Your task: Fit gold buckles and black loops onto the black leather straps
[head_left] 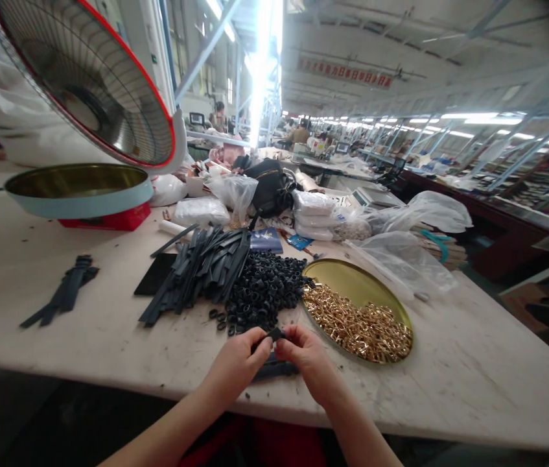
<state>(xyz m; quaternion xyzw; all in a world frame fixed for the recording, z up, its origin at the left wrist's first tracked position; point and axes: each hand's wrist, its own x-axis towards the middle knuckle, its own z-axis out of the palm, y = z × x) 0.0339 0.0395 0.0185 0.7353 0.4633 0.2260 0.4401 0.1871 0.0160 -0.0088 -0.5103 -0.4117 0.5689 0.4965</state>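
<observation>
The dark piece point(275, 334) runs roughly crosswise, its long axis from left to right, one end toward each hand, above the near part of the table point(473, 363). It sits between the fingertips of the left hand point(241, 355) and right hand point(307, 357), both pinching it, just short of the black rings point(267, 285) and above dark strips point(278, 368), with the tray point(352, 280) beyond the right hand.

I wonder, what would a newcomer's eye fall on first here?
Probably the heap of gold-coloured pieces in the round tray, beside the right hand. Next might come the red-rimmed appliance at the upper left, and the mound of small black loops just beyond the left hand.
</observation>
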